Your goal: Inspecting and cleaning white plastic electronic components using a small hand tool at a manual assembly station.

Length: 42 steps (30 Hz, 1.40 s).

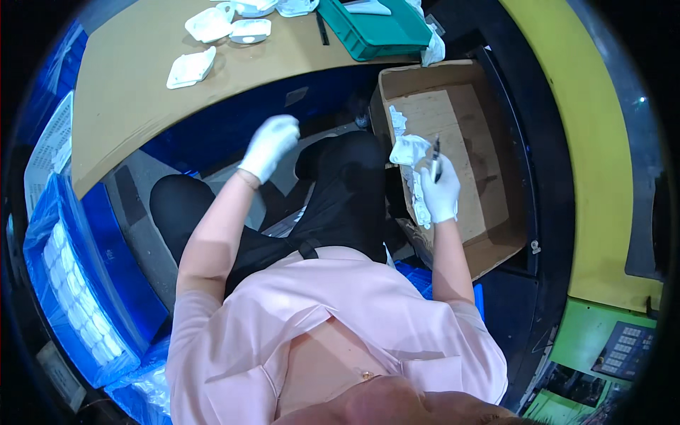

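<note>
My left hand, in a white glove, is raised above my lap near the table's front edge. Its fingers are curled in, and whatever they may hold is hidden. In a matching glove, my right hand is closed around a slim dark tool with a pointed end; its exact kind is too small to tell. Just beside those fingers, at the left wall of an open cardboard box, is a white moulded plastic piece. More small white pieces line that same wall below it.
Several white plastic parts lie on the brown table. A green crate and a thin black strip are at its far right. Stacked white parts fill a blue-lined bin at left. A green machine panel stands right.
</note>
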Each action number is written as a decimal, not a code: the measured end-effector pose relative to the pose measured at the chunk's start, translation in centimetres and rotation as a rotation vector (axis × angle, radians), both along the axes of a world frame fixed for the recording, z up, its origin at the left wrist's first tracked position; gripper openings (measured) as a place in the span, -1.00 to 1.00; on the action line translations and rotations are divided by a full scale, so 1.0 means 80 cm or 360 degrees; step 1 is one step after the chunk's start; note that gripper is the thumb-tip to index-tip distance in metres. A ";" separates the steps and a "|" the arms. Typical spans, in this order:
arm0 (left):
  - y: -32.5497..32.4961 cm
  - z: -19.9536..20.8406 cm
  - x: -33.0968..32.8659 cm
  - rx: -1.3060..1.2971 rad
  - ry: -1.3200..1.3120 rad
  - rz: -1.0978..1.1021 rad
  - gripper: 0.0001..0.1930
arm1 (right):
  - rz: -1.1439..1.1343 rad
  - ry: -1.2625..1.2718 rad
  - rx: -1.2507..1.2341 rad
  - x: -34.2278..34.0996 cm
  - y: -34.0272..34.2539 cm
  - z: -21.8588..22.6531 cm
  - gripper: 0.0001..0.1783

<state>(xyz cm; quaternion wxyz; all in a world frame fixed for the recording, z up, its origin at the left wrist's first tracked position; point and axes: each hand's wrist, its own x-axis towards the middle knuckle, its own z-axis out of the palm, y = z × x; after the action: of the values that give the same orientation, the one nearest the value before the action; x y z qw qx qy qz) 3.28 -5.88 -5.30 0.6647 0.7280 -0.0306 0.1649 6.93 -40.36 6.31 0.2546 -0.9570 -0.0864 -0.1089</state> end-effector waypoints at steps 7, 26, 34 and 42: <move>0.002 -0.015 -0.020 -0.0643 0.0978 -0.0479 -0.67 | -0.0072 -0.0214 -0.0171 0.065 -0.034 -0.098 -0.61; 0.024 -0.030 0.003 -0.0932 0.1119 -0.0029 -0.71 | -0.0131 0.0865 0.1023 0.180 -0.026 -0.165 -0.79; 0.024 -0.028 0.009 -0.0894 0.1253 -0.0014 -0.70 | -0.0386 0.1366 0.0911 0.289 -0.037 -0.229 -0.90; 0.022 -0.043 0.017 -0.0915 0.1298 0.0024 -0.69 | -0.0578 0.1838 0.0498 0.297 -0.045 -0.242 -0.82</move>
<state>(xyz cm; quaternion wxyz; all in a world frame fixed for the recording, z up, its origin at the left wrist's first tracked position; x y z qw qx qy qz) 4.67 -4.13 -8.73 0.7951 0.5208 0.2838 -0.1266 30.71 -43.95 -13.03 0.3748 -0.8123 0.2462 0.3730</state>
